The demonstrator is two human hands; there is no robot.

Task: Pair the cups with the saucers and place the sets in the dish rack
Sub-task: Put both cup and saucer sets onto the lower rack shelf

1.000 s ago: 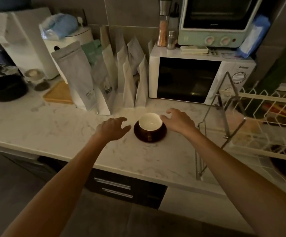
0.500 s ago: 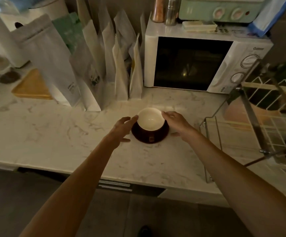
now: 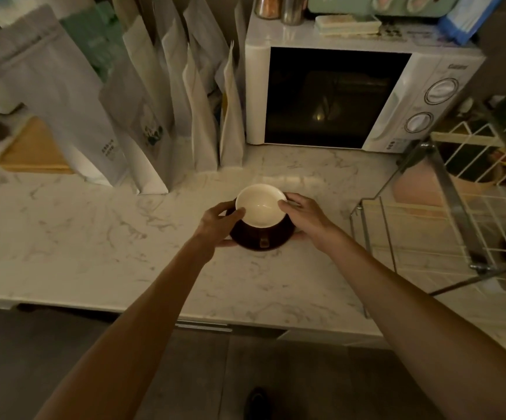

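Item: one cup [image 3: 260,205], cream inside and dark outside, seated on a dark saucer [image 3: 261,237]. The set stands on the marble desk [image 3: 94,225], in front of the microwave [image 3: 351,95] and a little to its left. The wire dish rack [image 3: 445,225] stands to the right of the microwave's front corner, well apart from the set.

Handling, by judgement: glazed ceramic, stiff and brittle, moderately heavy for its size, smooth and probably slippery. The two pieces are loose on each other; the cup is likely to slide or rattle if the saucer tilts. A chip is the main risk, most of all against the metal wires of the rack.

Where to hold: under the saucer rim on opposite sides, with a thumb steadying the cup's lip. The cup's handle appears to face the person, at the near edge of the saucer; it is small and dim, so this is uncertain.

Present grip: left hand [image 3: 218,222] cups the left side of the set, fingers [image 3: 239,212] spread, thumb at the cup rim, lower fingers at the saucer edge. Right hand [image 3: 304,218] mirrors it on the right, fingers curled round the rim. Both touch the set; whether it has left the desk cannot be told.
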